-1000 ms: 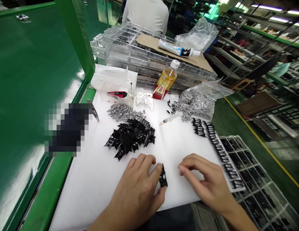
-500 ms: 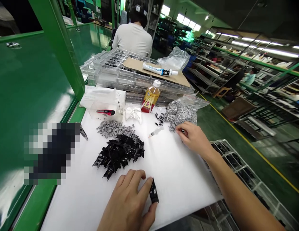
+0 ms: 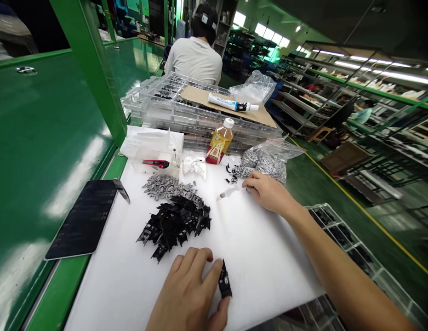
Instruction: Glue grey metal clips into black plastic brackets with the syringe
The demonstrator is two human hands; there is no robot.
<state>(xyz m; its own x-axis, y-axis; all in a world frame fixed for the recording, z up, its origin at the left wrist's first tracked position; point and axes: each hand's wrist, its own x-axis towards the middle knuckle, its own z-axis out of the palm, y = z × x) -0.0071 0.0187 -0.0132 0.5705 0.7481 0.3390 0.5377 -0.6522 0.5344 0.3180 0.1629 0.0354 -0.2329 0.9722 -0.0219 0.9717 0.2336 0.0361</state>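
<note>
My left hand (image 3: 191, 292) rests low on the white work surface, pinching a small black plastic part (image 3: 225, 282) between thumb and index finger. Beyond it lies a heap of similar black plastic parts (image 3: 175, 225), with small grey pieces (image 3: 163, 186) piled behind. My right hand (image 3: 269, 193) is closed, its curled fingertips low beside the back end of a syringe (image 3: 228, 192). Whatever those fingers hold, if anything, is hidden. Just behind them are a clear bag of small grey pieces (image 3: 265, 161) and loose black bits (image 3: 231, 177).
A drink bottle (image 3: 219, 142) stands before stacked clear trays (image 3: 186, 110), which carry cardboard and a glue tube (image 3: 231, 102). A red cutter (image 3: 156, 163) lies in a plastic box beside crumpled tissue (image 3: 195, 166). At left is a tablet (image 3: 82, 220); a person (image 3: 195, 59) sits ahead.
My right hand has moved left from the bag's front edge towards the syringe. My left hand keeps hold of the black plastic part. The whole view has shifted slightly.
</note>
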